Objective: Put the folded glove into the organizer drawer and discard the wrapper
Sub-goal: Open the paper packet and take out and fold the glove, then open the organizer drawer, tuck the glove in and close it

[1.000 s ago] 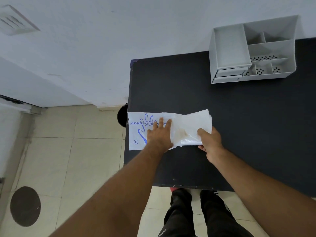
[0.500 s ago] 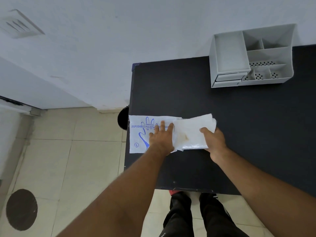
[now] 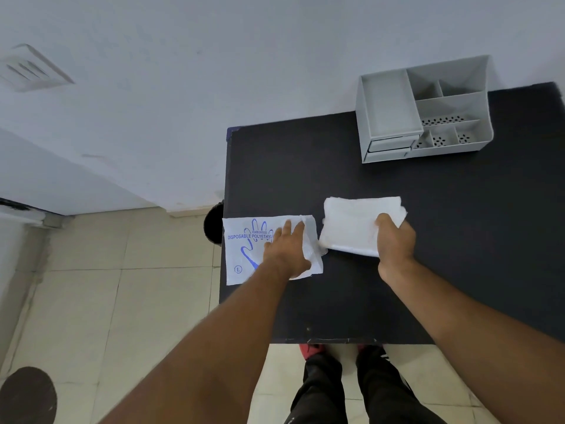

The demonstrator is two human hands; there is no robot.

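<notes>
The left hand (image 3: 286, 252) lies flat and open on the wrapper (image 3: 244, 249) at the tabletop's (image 3: 428, 270) left edge, while the right hand (image 3: 394, 240) grips the folded glove (image 3: 351, 224) just beside it, clear of the wrapper. Both steps look undone: the organizer (image 3: 422, 108) stands well apart at the back with its drawers (image 3: 389, 145) closed, and the wrapper is not discarded.

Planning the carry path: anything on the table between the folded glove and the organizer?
Nothing: in the head view only bare black table separates the folded glove, gripped by the right hand, from the organizer.
</notes>
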